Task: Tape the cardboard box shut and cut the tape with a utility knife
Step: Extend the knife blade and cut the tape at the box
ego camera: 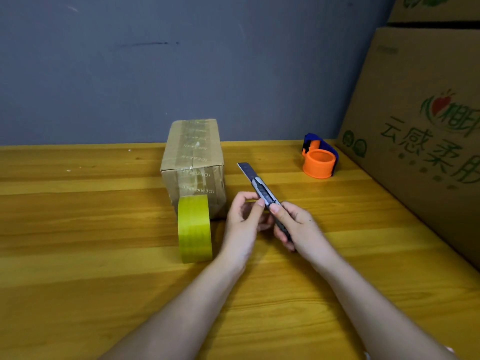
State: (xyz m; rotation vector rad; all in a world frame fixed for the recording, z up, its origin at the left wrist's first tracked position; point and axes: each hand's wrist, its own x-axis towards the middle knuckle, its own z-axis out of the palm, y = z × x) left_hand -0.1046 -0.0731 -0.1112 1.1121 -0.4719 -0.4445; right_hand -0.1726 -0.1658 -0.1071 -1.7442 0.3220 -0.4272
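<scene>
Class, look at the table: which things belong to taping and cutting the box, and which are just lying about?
Belong to the job:
small cardboard box
yellow tape roll
utility knife, blade out, held in both hands: left, right

Just lying about:
orange and blue tape dispenser
large printed carton

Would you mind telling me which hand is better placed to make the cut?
The right hand: it already grips the knife handle, blade out. The left hand only pinches the knife body.

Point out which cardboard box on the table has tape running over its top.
The small cardboard box behind the yellow tape roll. Printed tape runs over its top and down its front; the large printed carton at the right shows none.
</scene>
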